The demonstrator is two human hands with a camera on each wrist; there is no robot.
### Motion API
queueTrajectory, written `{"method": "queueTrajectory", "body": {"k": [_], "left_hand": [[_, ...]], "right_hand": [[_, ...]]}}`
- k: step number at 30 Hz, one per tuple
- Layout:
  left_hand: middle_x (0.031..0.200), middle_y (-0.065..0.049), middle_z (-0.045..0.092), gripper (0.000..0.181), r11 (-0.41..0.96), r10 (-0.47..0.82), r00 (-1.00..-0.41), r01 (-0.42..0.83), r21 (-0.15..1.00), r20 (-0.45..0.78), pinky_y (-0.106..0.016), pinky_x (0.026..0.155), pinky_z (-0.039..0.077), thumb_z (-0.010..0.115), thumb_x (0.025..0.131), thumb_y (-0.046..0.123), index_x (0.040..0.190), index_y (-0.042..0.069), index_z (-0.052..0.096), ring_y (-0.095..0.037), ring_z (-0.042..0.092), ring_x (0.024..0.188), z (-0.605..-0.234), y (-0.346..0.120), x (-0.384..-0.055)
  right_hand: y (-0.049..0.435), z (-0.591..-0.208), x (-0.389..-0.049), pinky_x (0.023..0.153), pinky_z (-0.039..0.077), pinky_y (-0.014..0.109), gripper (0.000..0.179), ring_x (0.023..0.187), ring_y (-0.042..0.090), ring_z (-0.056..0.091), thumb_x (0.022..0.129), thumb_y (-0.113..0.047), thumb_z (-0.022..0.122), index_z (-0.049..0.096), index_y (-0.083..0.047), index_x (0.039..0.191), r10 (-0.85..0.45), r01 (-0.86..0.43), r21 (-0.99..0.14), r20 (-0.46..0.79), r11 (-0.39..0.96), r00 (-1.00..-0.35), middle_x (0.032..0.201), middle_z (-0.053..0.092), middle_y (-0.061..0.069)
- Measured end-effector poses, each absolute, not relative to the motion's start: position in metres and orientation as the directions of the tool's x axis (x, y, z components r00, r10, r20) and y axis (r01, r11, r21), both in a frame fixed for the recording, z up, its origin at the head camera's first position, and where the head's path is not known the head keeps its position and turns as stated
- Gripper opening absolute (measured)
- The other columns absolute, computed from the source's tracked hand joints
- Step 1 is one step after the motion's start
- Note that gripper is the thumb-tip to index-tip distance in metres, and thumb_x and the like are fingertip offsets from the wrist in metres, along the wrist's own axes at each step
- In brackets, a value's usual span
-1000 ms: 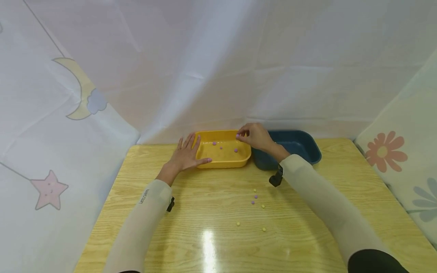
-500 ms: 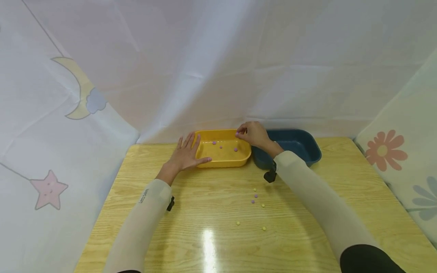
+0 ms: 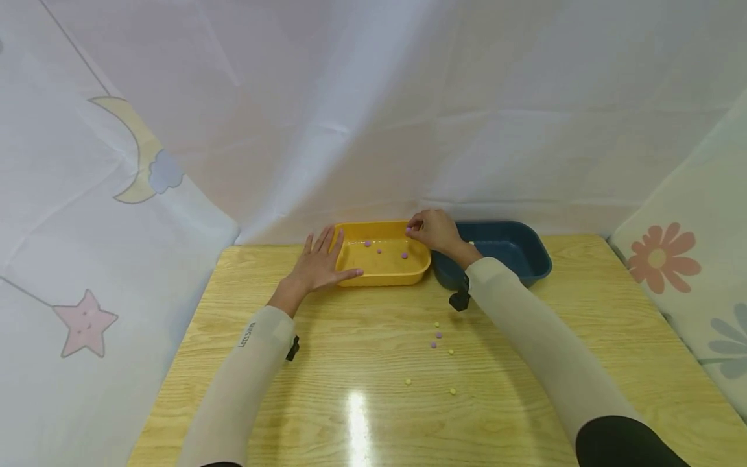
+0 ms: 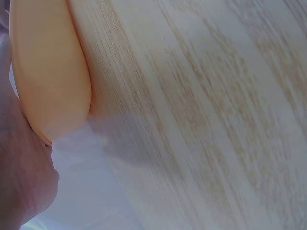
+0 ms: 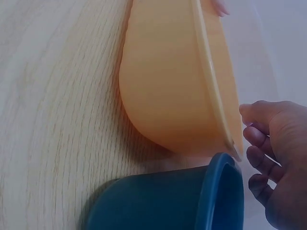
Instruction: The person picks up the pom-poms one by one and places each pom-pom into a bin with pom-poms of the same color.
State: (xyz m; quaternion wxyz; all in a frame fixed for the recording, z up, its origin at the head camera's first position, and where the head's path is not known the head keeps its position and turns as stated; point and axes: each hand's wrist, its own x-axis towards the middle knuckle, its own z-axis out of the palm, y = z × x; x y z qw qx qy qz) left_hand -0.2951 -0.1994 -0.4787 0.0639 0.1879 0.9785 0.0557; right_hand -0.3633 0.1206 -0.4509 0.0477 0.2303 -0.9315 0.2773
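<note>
My left hand (image 3: 316,267) rests with spread fingers on the left end of a yellow plastic tray (image 3: 382,281), its thumb over the front rim. Three small purple balls lie inside, one of them a purple ball (image 3: 404,255) near the right. Above the tray's right end, my right hand (image 3: 439,231) pinches what looks like another purple ball (image 3: 408,229) between thumb and index finger. The right wrist view shows the thumb and curled fingers beside the yellow rim (image 5: 211,76); the ball is barely visible there. In the left wrist view, the hand (image 4: 29,177) touches the tray's end (image 4: 53,72).
A dark blue tray (image 3: 539,266) stands right of the yellow one, partly under my right wrist, with a small yellow ball (image 3: 471,243) in it. Loose yellow and purple balls, including a purple ball (image 3: 434,345), lie on the wooden table (image 3: 327,389). A printed cloth (image 3: 373,130) hangs behind.
My right forearm has shifted slightly left, while the right hand stays over the yellow tray's right end with its pinch kept. The left hand and the loose balls have not moved.
</note>
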Motion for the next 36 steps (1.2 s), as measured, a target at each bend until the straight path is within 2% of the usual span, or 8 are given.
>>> {"method": "queueTrajectory", "body": {"k": [11,19,25,32,36], "left_hand": [[0.177,-0.017,-0.012,0.125,0.924,0.376,-0.922,0.366,0.113,-0.089,-0.060,0.130,-0.006,0.018,0.087,0.098,0.170,0.008,-0.004,-0.032,-0.009,0.165,-0.475,-0.197,-0.291],[0.177,-0.016,-0.013,0.116,0.923,0.375,-0.923,0.365,0.121,-0.079,-0.060,0.130,-0.004,0.031,0.095,0.089,0.171,0.008,-0.004,-0.032,-0.008,0.165,-0.472,-0.197,-0.288],[0.177,-0.017,-0.011,0.114,0.924,0.374,-0.924,0.365,0.112,-0.081,-0.060,0.130,-0.003,0.034,0.096,0.086,0.171,0.007,-0.001,-0.032,-0.007,0.165,-0.472,-0.197,-0.288],[0.177,-0.016,-0.013,0.115,0.927,0.369,-0.925,0.358,0.114,-0.092,-0.060,0.130,-0.004,0.032,0.096,0.087,0.171,0.008,-0.004,-0.031,-0.009,0.165,-0.471,-0.197,-0.288],[0.177,-0.015,-0.014,0.116,0.926,0.371,-0.923,0.360,0.113,-0.098,-0.060,0.130,-0.005,0.031,0.095,0.089,0.170,0.008,-0.005,-0.031,-0.010,0.165,-0.471,-0.197,-0.289]], "right_hand": [[0.128,-0.454,-0.362,0.073,0.058,0.043,0.025,0.086,0.027,0.071,0.095,-0.020,0.081,0.082,-0.002,0.112,-0.403,-0.458,-0.472,0.218,0.754,-0.889,0.099,0.078,0.012],[0.136,-0.451,-0.360,0.071,0.058,0.042,0.027,0.083,0.025,0.071,0.094,-0.020,0.082,0.081,-0.002,0.114,-0.423,-0.489,-0.442,0.246,0.752,-0.872,0.100,0.078,0.012],[0.142,-0.443,-0.350,0.070,0.059,0.043,0.029,0.082,0.025,0.071,0.095,-0.020,0.081,0.080,0.000,0.116,-0.456,-0.515,-0.452,0.241,0.728,-0.857,0.102,0.077,0.013],[0.150,-0.435,-0.338,0.071,0.060,0.043,0.030,0.084,0.024,0.072,0.092,-0.019,0.084,0.081,0.001,0.115,-0.512,-0.574,-0.410,0.261,0.709,-0.818,0.106,0.078,0.013],[0.155,-0.434,-0.330,0.071,0.060,0.043,0.029,0.082,0.024,0.073,0.092,-0.018,0.085,0.081,0.001,0.113,-0.551,-0.623,-0.392,0.290,0.678,-0.782,0.103,0.079,0.013]]}}
